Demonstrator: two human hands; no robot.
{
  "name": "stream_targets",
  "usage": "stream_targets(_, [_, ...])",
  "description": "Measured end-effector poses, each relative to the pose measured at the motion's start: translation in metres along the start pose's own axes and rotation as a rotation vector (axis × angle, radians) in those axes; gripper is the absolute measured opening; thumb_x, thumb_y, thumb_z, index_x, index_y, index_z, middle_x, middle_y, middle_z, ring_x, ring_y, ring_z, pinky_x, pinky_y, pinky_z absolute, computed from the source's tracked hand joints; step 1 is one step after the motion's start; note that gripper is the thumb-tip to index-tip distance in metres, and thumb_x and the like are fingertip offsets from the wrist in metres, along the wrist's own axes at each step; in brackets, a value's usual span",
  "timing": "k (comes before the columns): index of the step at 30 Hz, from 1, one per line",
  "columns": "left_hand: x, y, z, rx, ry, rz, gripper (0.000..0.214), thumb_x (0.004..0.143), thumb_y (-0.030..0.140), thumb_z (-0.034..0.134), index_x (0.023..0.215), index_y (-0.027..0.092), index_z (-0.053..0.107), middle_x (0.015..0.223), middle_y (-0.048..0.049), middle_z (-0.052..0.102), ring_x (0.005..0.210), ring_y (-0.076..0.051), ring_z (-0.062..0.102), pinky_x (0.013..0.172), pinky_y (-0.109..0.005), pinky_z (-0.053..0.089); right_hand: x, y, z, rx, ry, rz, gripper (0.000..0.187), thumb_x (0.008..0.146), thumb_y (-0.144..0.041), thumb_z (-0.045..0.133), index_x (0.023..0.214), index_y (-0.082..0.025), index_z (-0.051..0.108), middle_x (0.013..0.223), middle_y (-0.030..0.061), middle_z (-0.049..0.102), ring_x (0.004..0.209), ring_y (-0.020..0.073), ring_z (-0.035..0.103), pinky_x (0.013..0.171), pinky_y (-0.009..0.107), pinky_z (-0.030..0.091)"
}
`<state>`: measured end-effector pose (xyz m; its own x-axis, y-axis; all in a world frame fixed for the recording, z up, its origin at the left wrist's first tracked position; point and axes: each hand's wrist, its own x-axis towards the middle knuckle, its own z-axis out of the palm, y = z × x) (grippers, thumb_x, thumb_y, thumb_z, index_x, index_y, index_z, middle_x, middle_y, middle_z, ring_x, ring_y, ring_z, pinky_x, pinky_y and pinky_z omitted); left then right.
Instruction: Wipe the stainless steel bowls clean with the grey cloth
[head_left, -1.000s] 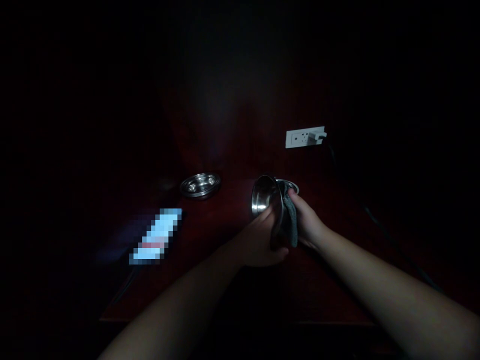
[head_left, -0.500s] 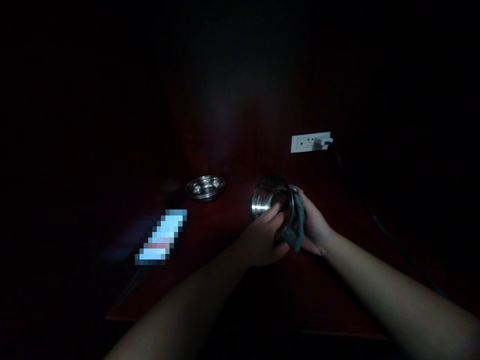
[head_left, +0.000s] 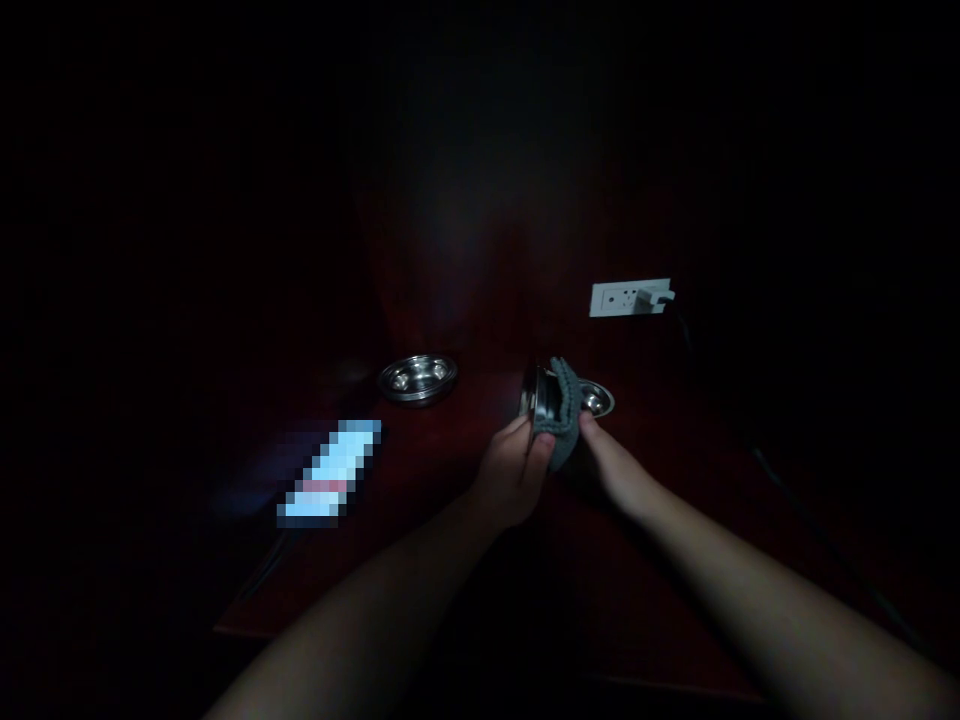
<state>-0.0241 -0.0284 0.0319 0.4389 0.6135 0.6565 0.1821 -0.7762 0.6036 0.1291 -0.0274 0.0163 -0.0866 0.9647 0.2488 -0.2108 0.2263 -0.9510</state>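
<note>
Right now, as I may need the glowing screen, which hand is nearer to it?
Left: the left hand is to the right of the glowing screen; the right hand is farther right, past the gray cloth.

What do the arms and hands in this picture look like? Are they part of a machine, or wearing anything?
They are a person's. The left hand and right hand show no gloves. Both forearms are bare, with no sleeve, watch or bracelet visible. No markings stand out, though dim light hides finer detail.
</note>
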Motion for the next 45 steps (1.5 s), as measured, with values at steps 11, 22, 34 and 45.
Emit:
stream_targets(11, [-0.005,-0.002,0.011,-0.170,0.270,-0.363,0.044,0.092,0.047,0.029,0.078,0.015,0.055,0.069,-0.0019,0.057,0.062,-0.013,0.050,0.060,-0.025,0.040,-0.009,0.001,-0.005,-0.806,-0.001,-0.488,0.070,0.092,-0.036,0.042,0.148,-0.023,0.003,0.156,0.0059,0.010,0.143,0.0218,0.012,0.116,0.046,0.013])
stream_targets(22, [0.000,0.014,0.013,-0.527,0.353,-0.443,0.042,0.090,0.047,0.037,0.095,0.014,0.063,0.094,-0.0065,0.068,0.088,-0.019,0.060,0.078,-0.027,0.046,-0.015,-0.006,0.007,-1.077,-0.102,-0.795,0.057,0.087,-0.022,0.049,0.142,-0.030,0.032,0.157,0.0008,-0.002,0.142,0.0333,-0.001,0.110,0.059,0.019])
stream_targets(34, [-0.011,0.004,0.010,-0.382,-0.163,-0.099,0.043,0.091,0.048,0.033,0.098,0.011,0.056,0.096,-0.0106,0.061,0.086,-0.019,0.056,0.080,-0.033,0.045,-0.010,-0.006,0.000,-0.848,0.029,-0.800,0.059,0.082,-0.034,0.055,0.138,-0.024,0.039,0.151,0.0096,0.024,0.139,0.0320,0.021,0.110,0.055,0.023])
stream_targets(45, [-0.007,0.002,0.001,-0.082,-0.302,0.073,0.024,0.084,0.032,0.052,0.096,0.013,0.058,0.093,-0.0087,0.062,0.081,-0.018,0.056,0.074,-0.031,0.046,-0.005,-0.009,-0.006,-0.690,0.024,-0.696,0.051,0.084,-0.040,0.052,0.132,-0.023,0.045,0.141,0.0105,0.042,0.132,0.0279,0.036,0.109,0.049,0.027])
